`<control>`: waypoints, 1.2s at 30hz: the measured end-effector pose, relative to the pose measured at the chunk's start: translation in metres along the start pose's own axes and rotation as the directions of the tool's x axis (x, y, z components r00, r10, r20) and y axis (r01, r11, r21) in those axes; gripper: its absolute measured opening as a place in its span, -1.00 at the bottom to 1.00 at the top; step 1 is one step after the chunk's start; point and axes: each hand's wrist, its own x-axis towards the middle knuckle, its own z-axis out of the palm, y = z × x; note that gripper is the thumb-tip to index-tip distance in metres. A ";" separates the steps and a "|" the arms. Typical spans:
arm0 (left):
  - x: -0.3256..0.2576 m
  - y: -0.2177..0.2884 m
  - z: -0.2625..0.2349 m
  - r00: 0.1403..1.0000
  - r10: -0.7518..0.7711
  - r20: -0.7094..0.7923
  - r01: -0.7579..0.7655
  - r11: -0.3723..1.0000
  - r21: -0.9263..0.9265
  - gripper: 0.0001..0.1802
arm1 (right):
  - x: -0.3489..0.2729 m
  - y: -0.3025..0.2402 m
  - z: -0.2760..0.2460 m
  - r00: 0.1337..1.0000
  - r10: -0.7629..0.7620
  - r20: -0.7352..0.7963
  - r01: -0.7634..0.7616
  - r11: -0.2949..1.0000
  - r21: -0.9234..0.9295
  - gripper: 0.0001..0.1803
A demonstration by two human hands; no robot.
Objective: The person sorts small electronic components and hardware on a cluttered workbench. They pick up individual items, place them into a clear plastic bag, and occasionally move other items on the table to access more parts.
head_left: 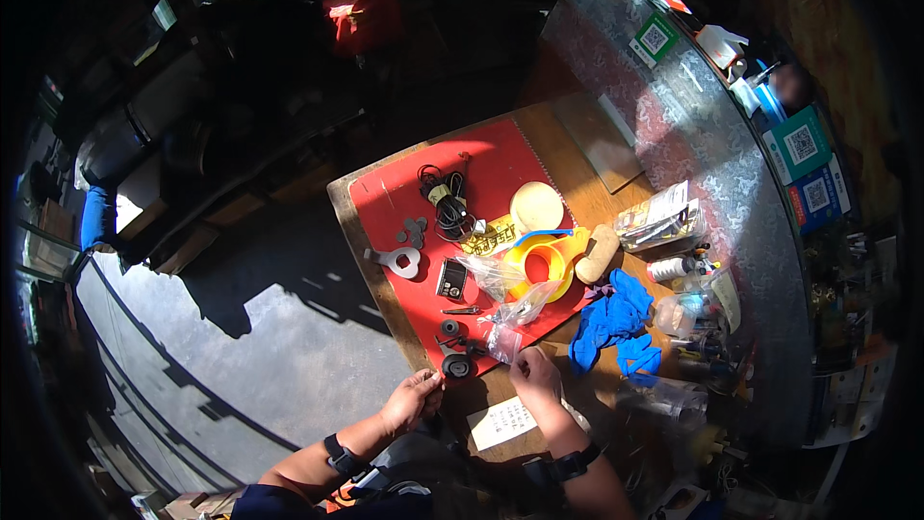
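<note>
My left hand (412,402) is at the near corner of the red mat (395,197), thumb and fingers pinched together; whatever lies between them is too small to tell. Just beyond it sits a dark round-ended part (455,364), with a small grey ring (449,327) farther up the mat. My right hand (536,377) is closed, its fingertips beside a small clear plastic bag (503,341). Whether it grips the bag's edge is hidden. Below and left of this hand lies a sheet of paper with writing (500,425).
On the mat are a bundled black cable (446,204), a white ring-ended piece (399,262), a small black box-shaped device (451,279) and a yellow container (539,265). A blue cloth (613,323) lies to the right, near a spool of white thread (666,270).
</note>
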 end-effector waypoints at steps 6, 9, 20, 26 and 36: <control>0.001 0.004 0.015 0.999 -0.008 0.033 0.008 1.000 -0.007 -0.82 | 0.020 -0.018 -0.028 0.955 -0.285 -0.085 0.274 0.955 -0.113 -0.94; -0.001 0.010 0.023 0.995 0.010 0.103 -0.007 1.000 -0.025 -0.79 | 0.025 -0.009 -0.025 0.956 -0.166 -0.244 0.171 0.985 0.000 -0.83; 0.024 -0.006 0.057 0.940 -0.200 0.276 0.281 0.912 -0.299 -0.78 | -0.074 -0.053 -0.011 0.944 -0.316 0.091 0.274 0.910 0.312 -0.08; 0.023 -0.023 0.067 0.816 -0.423 0.394 0.518 0.837 -0.175 -0.62 | -0.087 -0.042 -0.023 0.947 -0.320 -0.005 0.317 0.934 0.168 -0.11; 0.015 -0.047 0.097 0.867 -0.352 0.352 0.319 0.936 0.150 -0.76 | -0.118 -0.030 -0.032 0.983 -0.139 -0.118 0.165 0.955 0.246 -0.23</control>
